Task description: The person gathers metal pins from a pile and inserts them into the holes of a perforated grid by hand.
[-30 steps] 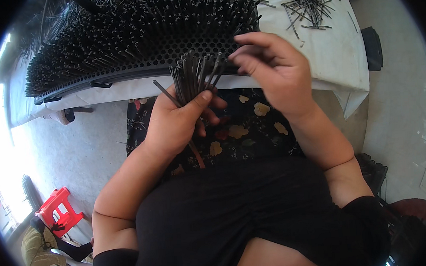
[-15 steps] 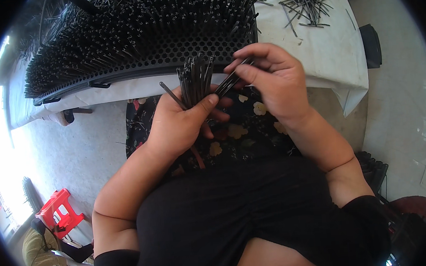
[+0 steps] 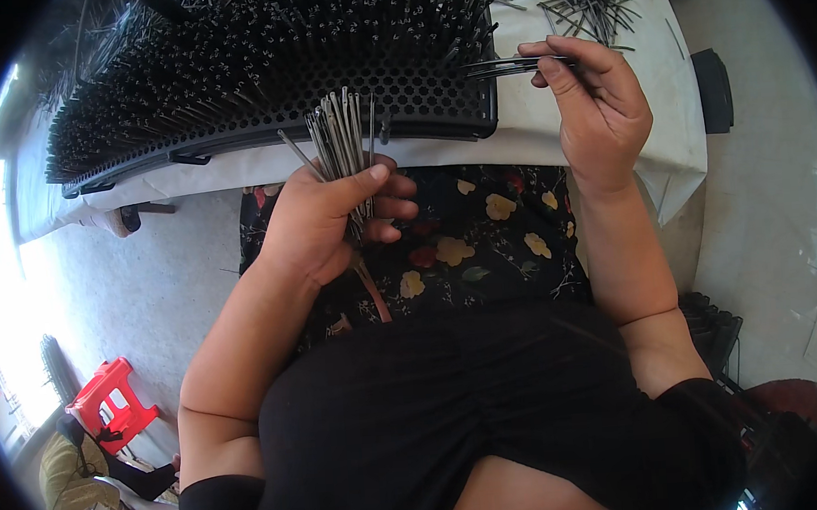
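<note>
My left hand [image 3: 329, 208] is closed round a bundle of thin dark rods [image 3: 336, 137], their tips pointing up and away from me. One rod leans out to the left of the bundle. Between thumb and fingers, my right hand [image 3: 602, 104] pinches a few more thin rods [image 3: 504, 66], held level and pointing left over the right end of a black perforated rack [image 3: 416, 93]. Many upright rods fill the rack's back and left. Its front right holes show bare.
A white-covered table [image 3: 535, 104] carries the rack. Loose rods [image 3: 590, 1] lie heaped at the back right. A red stool [image 3: 114, 405] stands on the floor at lower left, near part of another person [image 3: 140, 477]. Flowered dark cloth [image 3: 483, 240] covers my lap.
My right hand has moved right and away from the bundle, carrying a few rods, now level. My left hand has shifted slightly left, still gripping the bundle.
</note>
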{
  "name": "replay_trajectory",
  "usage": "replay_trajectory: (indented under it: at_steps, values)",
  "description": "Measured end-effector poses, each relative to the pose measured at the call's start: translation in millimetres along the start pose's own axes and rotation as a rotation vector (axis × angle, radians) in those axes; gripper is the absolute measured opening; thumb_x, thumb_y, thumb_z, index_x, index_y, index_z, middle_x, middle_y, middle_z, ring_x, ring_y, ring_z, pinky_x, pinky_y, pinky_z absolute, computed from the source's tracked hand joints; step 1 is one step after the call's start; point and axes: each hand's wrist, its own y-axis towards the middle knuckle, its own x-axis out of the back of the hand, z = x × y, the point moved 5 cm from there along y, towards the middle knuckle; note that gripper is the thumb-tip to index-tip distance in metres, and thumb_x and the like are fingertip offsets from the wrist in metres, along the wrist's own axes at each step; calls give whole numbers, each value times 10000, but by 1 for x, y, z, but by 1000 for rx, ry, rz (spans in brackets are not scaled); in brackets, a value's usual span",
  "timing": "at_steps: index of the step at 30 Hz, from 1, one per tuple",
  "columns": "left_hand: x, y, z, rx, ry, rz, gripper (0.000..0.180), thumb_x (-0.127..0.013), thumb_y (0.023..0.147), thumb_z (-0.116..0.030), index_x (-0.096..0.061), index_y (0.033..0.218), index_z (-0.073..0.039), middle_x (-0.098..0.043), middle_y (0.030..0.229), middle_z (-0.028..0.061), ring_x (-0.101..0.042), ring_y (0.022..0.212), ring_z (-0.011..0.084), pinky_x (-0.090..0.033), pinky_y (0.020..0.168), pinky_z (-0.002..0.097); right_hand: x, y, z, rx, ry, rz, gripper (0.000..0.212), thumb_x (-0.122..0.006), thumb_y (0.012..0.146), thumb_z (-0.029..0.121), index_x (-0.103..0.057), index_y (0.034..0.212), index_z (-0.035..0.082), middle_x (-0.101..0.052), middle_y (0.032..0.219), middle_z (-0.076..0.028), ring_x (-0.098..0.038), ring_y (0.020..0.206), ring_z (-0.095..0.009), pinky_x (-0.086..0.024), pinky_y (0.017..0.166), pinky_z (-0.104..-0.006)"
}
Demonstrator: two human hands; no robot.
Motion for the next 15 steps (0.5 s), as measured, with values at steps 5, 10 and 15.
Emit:
replay_trajectory:
  at_steps: [5, 10, 15]
  values:
    - [3, 2, 4, 17, -144, 54, 272, -579, 954, -106, -569, 1182, 42, -681, 981, 162, -690, 872, 251, -597, 689, 342, -2, 8, 5, 90, -48, 115, 141, -658, 888, -44, -640, 1027, -37, -722, 958, -117, -690, 895, -143, -554, 795, -232]
    - [3, 0, 4, 44, -140, 69, 307, -558, 961, -102, -547, 1231, 45, -668, 1035, 175, -683, 921, 268, -606, 742, 377, -8, 10, 1, 163, -170, 214, 148, -690, 854, -35, -674, 999, -10, -730, 927, -85, -700, 872, -135, -558, 780, -232]
    - [3, -1, 4, 37, -153, 57, 303, -545, 968, -106, -545, 1230, 46, -665, 1060, 193, -682, 948, 282, -608, 765, 398, -32, 25, 8, 433, -422, 222, 204, -723, 798, -19, -705, 990, 49, -724, 890, -70, -708, 809, -182, -550, 700, -241]
